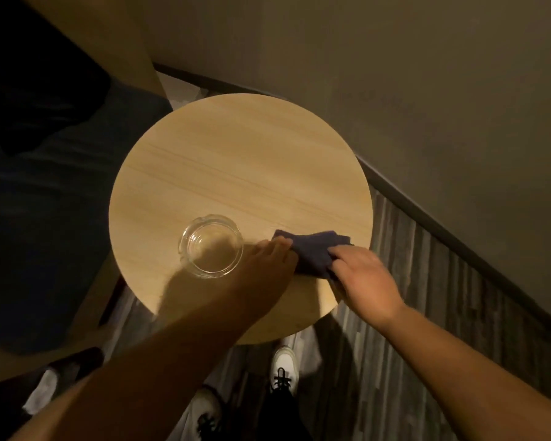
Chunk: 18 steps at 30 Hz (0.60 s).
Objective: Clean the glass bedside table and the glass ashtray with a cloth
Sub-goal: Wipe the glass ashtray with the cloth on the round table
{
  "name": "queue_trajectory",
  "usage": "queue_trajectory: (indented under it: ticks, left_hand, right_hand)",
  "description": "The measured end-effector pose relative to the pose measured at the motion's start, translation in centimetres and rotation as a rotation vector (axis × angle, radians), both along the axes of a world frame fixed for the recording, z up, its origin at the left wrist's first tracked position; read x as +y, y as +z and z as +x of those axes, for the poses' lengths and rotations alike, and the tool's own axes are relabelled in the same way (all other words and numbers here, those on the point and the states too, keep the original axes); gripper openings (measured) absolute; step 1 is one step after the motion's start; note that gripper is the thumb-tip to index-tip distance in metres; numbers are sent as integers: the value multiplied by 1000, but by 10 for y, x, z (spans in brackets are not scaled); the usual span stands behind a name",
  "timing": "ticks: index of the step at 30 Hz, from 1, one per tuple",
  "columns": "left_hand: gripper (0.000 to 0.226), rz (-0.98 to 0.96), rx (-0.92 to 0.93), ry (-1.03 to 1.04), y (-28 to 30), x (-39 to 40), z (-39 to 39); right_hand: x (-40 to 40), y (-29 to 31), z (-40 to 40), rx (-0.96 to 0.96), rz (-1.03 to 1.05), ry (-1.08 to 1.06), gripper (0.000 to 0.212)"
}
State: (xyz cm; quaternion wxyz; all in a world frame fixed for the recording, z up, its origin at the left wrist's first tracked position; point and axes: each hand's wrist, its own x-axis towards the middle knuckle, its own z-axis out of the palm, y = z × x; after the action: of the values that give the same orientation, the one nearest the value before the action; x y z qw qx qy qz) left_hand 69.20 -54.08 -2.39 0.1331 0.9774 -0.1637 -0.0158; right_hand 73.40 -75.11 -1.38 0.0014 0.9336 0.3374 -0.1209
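A round bedside table [236, 160] with a light wood-look top fills the middle of the head view. A clear glass ashtray [211, 246] stands upright on its near left part. A dark blue cloth [312, 251] lies on the near right part of the top. My left hand [268, 265] rests just right of the ashtray, its fingertips on the cloth's left edge. My right hand [363, 275] grips the cloth's right side; part of the cloth is hidden under both hands.
A dark bed [45, 202] lies close on the left, with a headboard panel [118, 43] behind it. A wall [427, 90] with a dark skirting runs behind and to the right. My white shoes [283, 367] stand on striped wood flooring [427, 297] below the table's near edge.
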Motion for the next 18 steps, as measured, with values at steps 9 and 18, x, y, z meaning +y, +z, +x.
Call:
queue_trajectory:
  ticks: [9,18]
  left_hand:
    - [59,148,100,-4,-25,1,-24]
    - [74,91,85,32,-33,2,-37]
  right_hand:
    - [-12,-18,-14,2,57,-52,43]
    - [-14,-26,-32,47,-38,-88,55]
